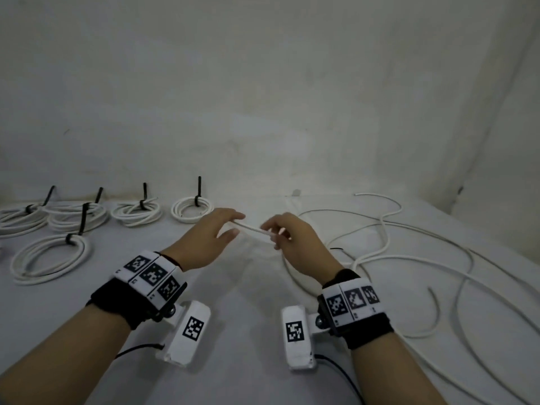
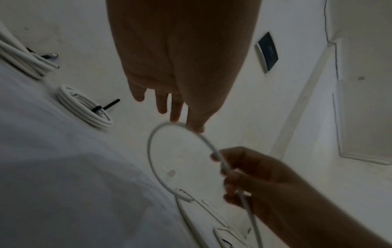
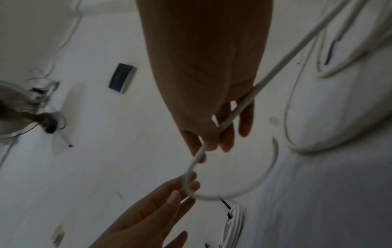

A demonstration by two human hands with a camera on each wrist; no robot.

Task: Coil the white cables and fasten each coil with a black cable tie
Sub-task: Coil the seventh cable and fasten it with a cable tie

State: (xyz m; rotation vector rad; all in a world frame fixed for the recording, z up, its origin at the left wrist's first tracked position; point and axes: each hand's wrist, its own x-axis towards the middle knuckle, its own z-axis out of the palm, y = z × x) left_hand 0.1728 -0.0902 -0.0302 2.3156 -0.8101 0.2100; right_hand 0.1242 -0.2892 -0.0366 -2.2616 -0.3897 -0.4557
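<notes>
Above the grey table [image 1: 248, 331], the left hand [image 1: 204, 241] and the right hand [image 1: 295, 244] hold a short stretch of white cable [image 1: 253, 228] between them, five tied coils [image 1: 191, 210] lying to the left and loose cables [image 1: 409, 244] sprawling to the right.

No legible text; only coded markers on wrist bands [image 1: 152, 273].

A pale grey table [image 1: 248, 331] is seen, set against a white wall. On its far left, five coils of white cable [image 1: 137, 213] are laid, each bound with a black cable tie [image 1: 198, 190] whose tail stands up. On its right, loose white cables [image 1: 415, 252] are spread in wide loops, and a short black piece [image 1: 336, 248] is seen among them.
</notes>
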